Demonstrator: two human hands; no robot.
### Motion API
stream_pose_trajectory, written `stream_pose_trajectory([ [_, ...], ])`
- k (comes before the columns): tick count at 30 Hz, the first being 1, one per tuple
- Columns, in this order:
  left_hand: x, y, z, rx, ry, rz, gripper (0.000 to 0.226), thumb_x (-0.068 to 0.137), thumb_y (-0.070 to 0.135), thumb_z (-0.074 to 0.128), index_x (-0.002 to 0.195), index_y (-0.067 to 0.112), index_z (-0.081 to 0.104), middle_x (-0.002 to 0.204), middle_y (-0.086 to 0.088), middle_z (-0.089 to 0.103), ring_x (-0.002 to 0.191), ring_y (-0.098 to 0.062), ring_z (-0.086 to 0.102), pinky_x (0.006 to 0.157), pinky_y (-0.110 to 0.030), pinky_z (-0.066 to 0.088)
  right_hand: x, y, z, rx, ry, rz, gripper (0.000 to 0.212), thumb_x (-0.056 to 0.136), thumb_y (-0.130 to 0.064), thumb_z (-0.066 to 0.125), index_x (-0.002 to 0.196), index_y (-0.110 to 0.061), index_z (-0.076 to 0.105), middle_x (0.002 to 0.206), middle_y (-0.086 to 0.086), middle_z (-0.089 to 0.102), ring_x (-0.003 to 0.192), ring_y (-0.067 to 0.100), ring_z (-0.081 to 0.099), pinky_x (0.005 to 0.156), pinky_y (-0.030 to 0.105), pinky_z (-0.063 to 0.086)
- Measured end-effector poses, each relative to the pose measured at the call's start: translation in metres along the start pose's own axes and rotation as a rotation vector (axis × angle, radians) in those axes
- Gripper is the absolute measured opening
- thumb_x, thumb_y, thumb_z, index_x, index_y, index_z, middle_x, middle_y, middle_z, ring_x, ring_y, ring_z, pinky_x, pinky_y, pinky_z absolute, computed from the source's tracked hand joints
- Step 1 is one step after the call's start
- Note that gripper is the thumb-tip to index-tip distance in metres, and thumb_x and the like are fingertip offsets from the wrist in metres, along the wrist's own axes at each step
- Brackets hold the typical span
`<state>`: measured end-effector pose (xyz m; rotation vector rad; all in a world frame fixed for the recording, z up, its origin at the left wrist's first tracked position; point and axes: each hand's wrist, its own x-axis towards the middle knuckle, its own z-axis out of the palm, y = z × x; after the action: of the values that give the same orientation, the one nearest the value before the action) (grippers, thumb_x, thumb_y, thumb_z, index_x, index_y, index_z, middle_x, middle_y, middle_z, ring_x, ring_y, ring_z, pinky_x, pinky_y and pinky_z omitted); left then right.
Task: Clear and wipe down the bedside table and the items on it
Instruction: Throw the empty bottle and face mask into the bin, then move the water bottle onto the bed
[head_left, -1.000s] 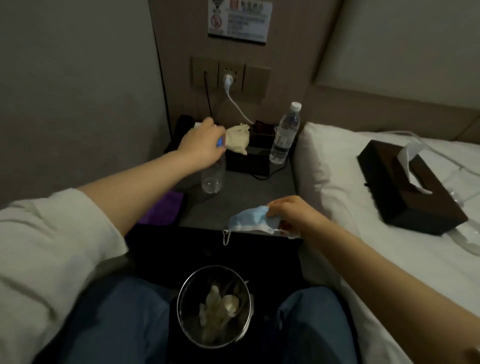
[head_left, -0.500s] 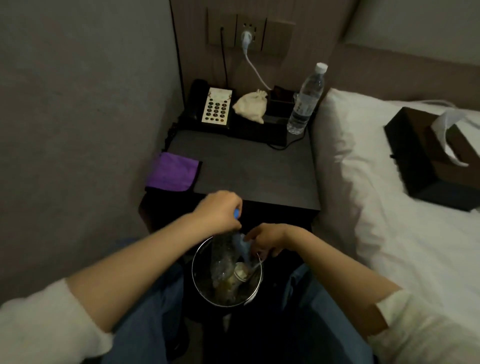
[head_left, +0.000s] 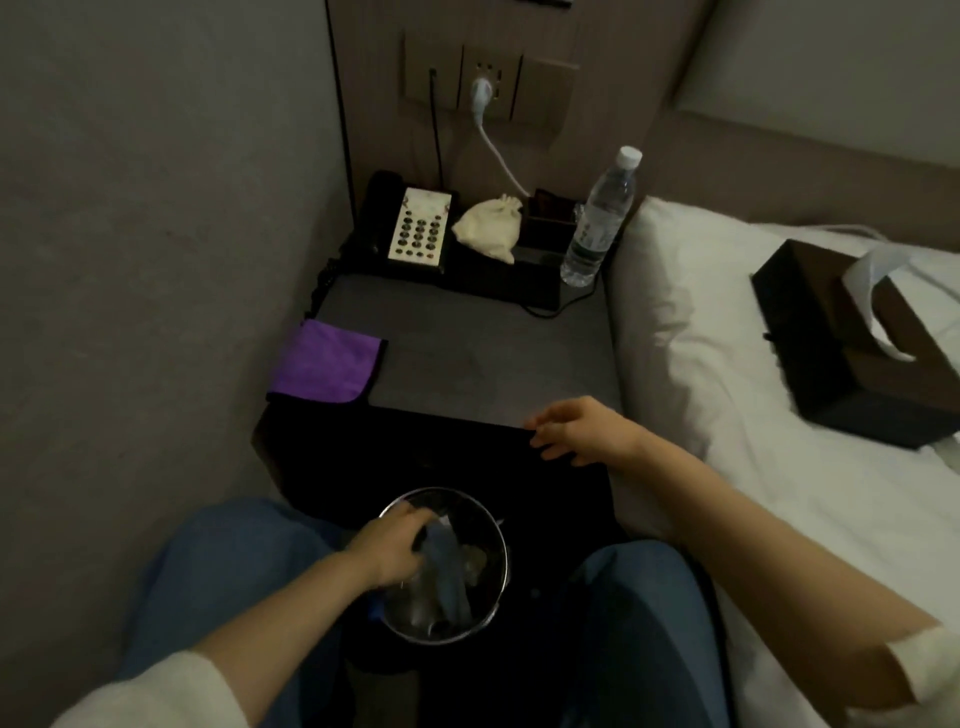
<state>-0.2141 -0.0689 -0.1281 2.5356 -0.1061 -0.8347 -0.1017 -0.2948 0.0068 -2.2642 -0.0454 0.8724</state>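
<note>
Head view, one frame, dim light.

Item: bedside table (head_left: 467, 358), centre of frame, grey top. At its back edge, upper centre: one telephone (head_left: 418, 231) with a pale keypad; one cream cloth pouch (head_left: 488, 228) just right of it, resting on a dark tray (head_left: 524, 280); one clear water bottle (head_left: 600, 218), upright, white cap on, at the table's right rear corner beside the pillow (head_left: 670, 312). One purple cloth (head_left: 324, 364) lies folded on the left front edge, overhanging it.

Item: one round metal bin (head_left: 493, 571), lower centre, between my knees, in front of the table. Inside: a blue mask (head_left: 447, 561) and clear crumpled plastic; the rest is too dark to tell.

Item: my left hand (head_left: 389, 551), lower centre, reaching into the bin's mouth and covering its left rim; fingers bent down at the mask, but I cannot tell whether they grasp it.

Item: my right hand (head_left: 582, 431), centre right, over the table's front edge; fingers loose and spread, holding nothing.

Item: wall above the table, top centre: one socket panel, one white plug (head_left: 480, 91) with cord trailing down, one thin black cable left of it.

Item: bed, right side: one dark tissue box (head_left: 841, 358) on the white sheet, a tissue standing up from it.
</note>
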Motion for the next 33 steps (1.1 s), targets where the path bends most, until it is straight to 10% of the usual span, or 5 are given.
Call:
stream_pose_trajectory([
  [13,0.022,0.097,-0.119,-0.236,0.451,0.424,0.028,0.089,0.022,0.058,0.110,0.040,0.061,0.107,0.025,0.052,0.089,0.007,0.056,0.082,-0.010,0.043,0.028,-0.060,-0.117,0.486,0.525,-0.114,0.032,0.086,0.006,0.059,0.117,-0.003,0.057,0.084,0.015,0.064,0.055,0.013,0.057,0.037,0.011,0.038],
  [21,0.097,0.146,-0.191,-0.346,0.630,0.498,0.033,0.086,0.015,0.060,0.094,0.047,0.060,0.098,0.020,0.057,0.087,0.006,0.057,0.076,-0.011,0.044,0.100,-0.070,-0.178,0.439,0.751,-0.060,0.059,0.083,-0.007,0.068,0.135,-0.008,0.041,0.123,0.018,0.057,0.109,0.034,0.058,0.085,0.042,0.049],
  [33,0.168,0.148,-0.201,-0.634,0.612,0.389,0.032,0.087,0.002,0.060,0.095,0.031,0.067,0.098,0.006,0.065,0.083,-0.005,0.062,0.075,-0.014,0.050,0.216,-0.069,-0.178,0.527,0.809,-0.051,0.083,0.074,-0.016,0.081,0.141,-0.014,0.031,0.141,0.014,0.047,0.129,0.037,0.046,0.105,0.051,0.042],
])
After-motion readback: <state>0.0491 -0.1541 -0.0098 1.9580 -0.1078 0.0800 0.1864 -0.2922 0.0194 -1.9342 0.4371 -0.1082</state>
